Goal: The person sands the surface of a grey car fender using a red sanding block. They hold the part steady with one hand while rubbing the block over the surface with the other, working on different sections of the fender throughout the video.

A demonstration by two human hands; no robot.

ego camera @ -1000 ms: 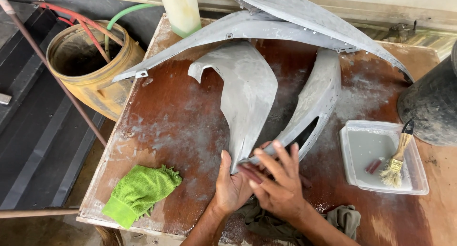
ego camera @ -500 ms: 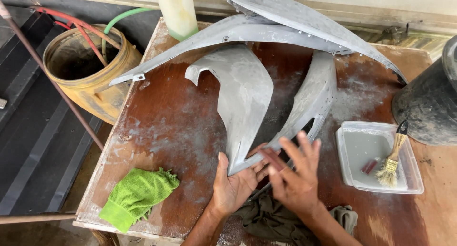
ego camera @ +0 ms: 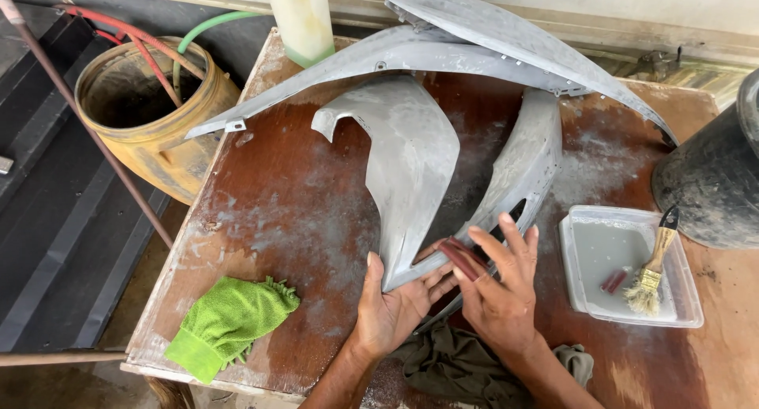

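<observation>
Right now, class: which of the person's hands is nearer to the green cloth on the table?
Left. The left hand grips the grey panel's lower tip, just right of the green cloth. The right hand lies farther right, beyond the left.
</observation>
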